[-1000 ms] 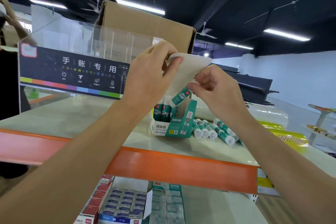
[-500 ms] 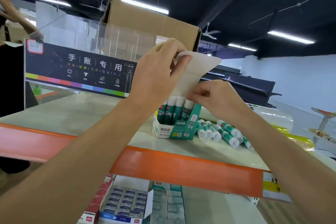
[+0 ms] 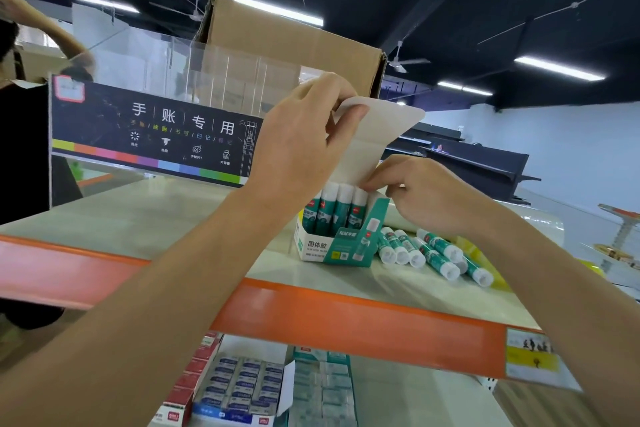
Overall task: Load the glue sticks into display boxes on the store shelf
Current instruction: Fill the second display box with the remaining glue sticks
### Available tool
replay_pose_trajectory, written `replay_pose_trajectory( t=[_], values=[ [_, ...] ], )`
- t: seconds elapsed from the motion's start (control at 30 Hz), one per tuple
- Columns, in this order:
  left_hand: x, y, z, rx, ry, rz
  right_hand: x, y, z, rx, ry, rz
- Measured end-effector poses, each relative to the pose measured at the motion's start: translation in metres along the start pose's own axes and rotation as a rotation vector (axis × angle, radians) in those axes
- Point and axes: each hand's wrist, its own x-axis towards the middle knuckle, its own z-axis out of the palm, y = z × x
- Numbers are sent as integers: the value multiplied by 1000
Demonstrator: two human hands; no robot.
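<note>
A teal and white display box (image 3: 331, 247) stands on the pale shelf (image 3: 166, 215), with a row of glue sticks (image 3: 338, 205) upright inside it. My left hand (image 3: 303, 140) pinches the top of the box's raised white lid flap (image 3: 382, 135). Below the flap, my right hand (image 3: 427, 196) is curled, its thumb and forefinger pinching the cap of the rightmost upright stick. Several loose glue sticks (image 3: 434, 253) lie on the shelf just right of the box.
A brown carton (image 3: 294, 45) and a clear acrylic display with a dark banner (image 3: 156, 128) stand behind the box. The shelf has an orange front edge (image 3: 346, 315). Boxed stationery (image 3: 239, 388) fills the lower shelf. Another person (image 3: 24, 135) stands at far left.
My right hand brought a glue stick down into the right end of the box's row, and its fingertips are still at that stick's cap. My left hand kept holding the flap up.
</note>
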Motion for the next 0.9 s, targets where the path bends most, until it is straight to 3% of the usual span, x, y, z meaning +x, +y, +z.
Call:
replay_pose_trajectory(
  t=[0.27, 0.53, 0.9],
  values=[
    [-3, 0, 0, 77, -75, 54, -19, 7, 7, 241, 158, 135],
    [-6, 2, -1, 104, -100, 76, -26, 45, -2, -150, -79, 385],
    [-7, 1, -2, 123, -102, 115, -29, 43, 4, -218, -138, 491]
  ],
)
